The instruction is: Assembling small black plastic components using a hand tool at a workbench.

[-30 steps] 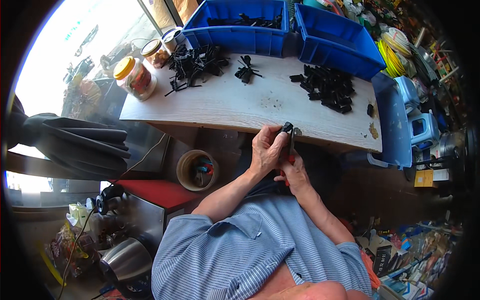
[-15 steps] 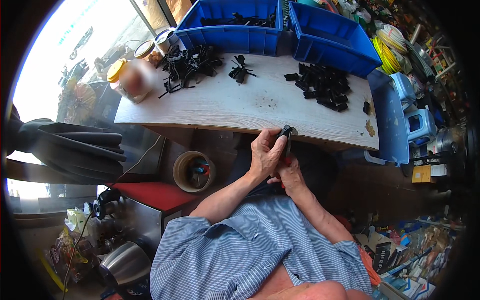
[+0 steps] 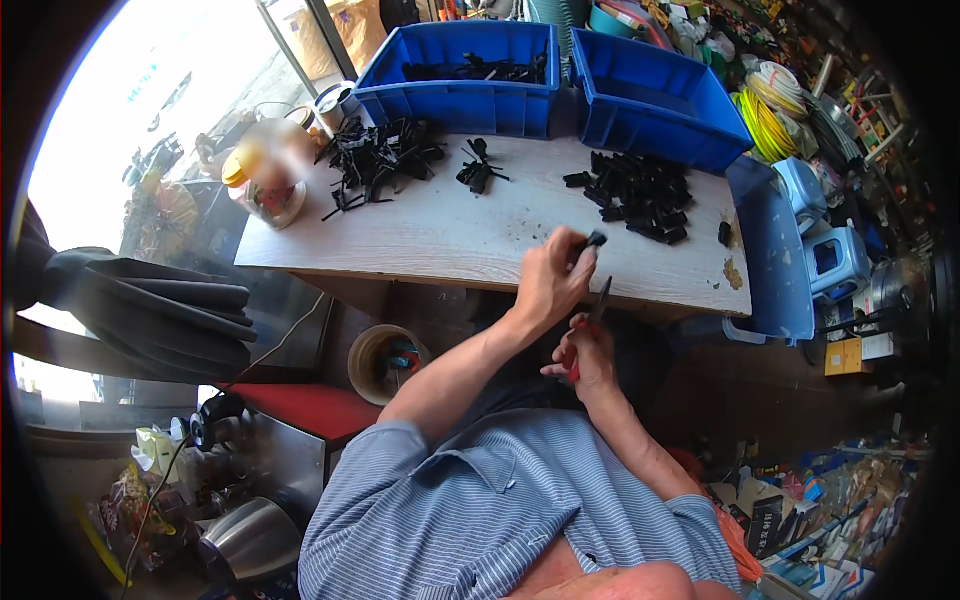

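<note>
Over the table's front edge, my left hand (image 3: pixel 553 275) pinches a small black plastic part (image 3: pixel 597 239) between thumb and fingers. Lower and to the right, my right hand (image 3: pixel 590 358) is closed around red-handled pliers (image 3: pixel 605 292), whose dark pointed jaws aim up toward the tabletop, apart from the part. On the white table (image 3: pixel 450 225) lies a pile of black parts with thin strips (image 3: pixel 380 155) at the left. A smaller cluster of such parts (image 3: pixel 480 168) sits mid-table. Short black pieces (image 3: pixel 640 195) are heaped at the right.
Two blue bins (image 3: pixel 455 105), (image 3: pixel 655 125) stand at the table's back; the left one contains black parts. Jars (image 3: pixel 270 195) stand at the left edge. Below the table is a round bucket (image 3: pixel 370 372) with items inside. A blue tub (image 3: pixel 775 260) adjoins the right side.
My left hand has moved up and right over the table with the black part, away from the pliers. My right hand has shifted slightly down, and the pliers' jaws now show free.
</note>
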Tool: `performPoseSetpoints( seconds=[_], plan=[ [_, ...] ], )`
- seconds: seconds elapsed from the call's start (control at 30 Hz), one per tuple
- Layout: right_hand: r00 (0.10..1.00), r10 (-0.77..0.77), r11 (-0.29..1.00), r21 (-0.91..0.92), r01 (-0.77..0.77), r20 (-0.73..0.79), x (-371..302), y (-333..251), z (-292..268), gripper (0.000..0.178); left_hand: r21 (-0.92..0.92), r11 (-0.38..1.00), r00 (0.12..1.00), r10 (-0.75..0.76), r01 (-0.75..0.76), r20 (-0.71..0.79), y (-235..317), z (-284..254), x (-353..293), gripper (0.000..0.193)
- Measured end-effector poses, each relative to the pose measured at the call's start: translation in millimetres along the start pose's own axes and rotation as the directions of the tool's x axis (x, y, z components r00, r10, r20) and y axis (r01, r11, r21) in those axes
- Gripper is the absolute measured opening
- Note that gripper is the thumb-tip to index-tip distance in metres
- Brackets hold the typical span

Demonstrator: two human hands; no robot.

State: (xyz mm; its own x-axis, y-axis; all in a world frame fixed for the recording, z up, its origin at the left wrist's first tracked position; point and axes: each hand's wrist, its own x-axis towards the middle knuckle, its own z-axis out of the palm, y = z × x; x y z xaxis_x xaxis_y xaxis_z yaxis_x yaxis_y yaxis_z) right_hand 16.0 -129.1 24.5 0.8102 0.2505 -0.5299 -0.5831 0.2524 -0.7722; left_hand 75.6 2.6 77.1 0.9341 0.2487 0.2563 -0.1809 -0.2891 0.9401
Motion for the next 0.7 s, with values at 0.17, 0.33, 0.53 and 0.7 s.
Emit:
performPoseSetpoints(
  seconds=[0.17, 0.33, 0.53, 0.7],
  plan=[
    [1.0, 0.001, 1.0, -0.031, -0.001, -0.014, -6, 0, -2, 0.018, 0.129, 0.927, 0.906, 0.372, -0.352, -0.2, -11, 0, 82, 0.027],
    [0.999, -0.016, 1.0, -0.024, 0.015, -0.044, -9, 3, -14, 0.017, 0.64, 0.747, 0.819, 0.474, -0.18, -0.323, -36, -57, 116, 0.04],
    [0.999, -0.028, 0.999, -0.036, 0.026, -0.041, -10, 4, -15, 0.019, 0.776, 0.627, 0.937, 0.229, 0.065, -0.264, -83, -94, 123, 0.049],
    [0.998, -0.05, 0.997, -0.057, 0.048, -0.035, -8, 4, -18, 0.019, 0.751, 0.657, 0.921, 0.328, -0.063, -0.21, -106, -107, 118, 0.038]
  ],
)
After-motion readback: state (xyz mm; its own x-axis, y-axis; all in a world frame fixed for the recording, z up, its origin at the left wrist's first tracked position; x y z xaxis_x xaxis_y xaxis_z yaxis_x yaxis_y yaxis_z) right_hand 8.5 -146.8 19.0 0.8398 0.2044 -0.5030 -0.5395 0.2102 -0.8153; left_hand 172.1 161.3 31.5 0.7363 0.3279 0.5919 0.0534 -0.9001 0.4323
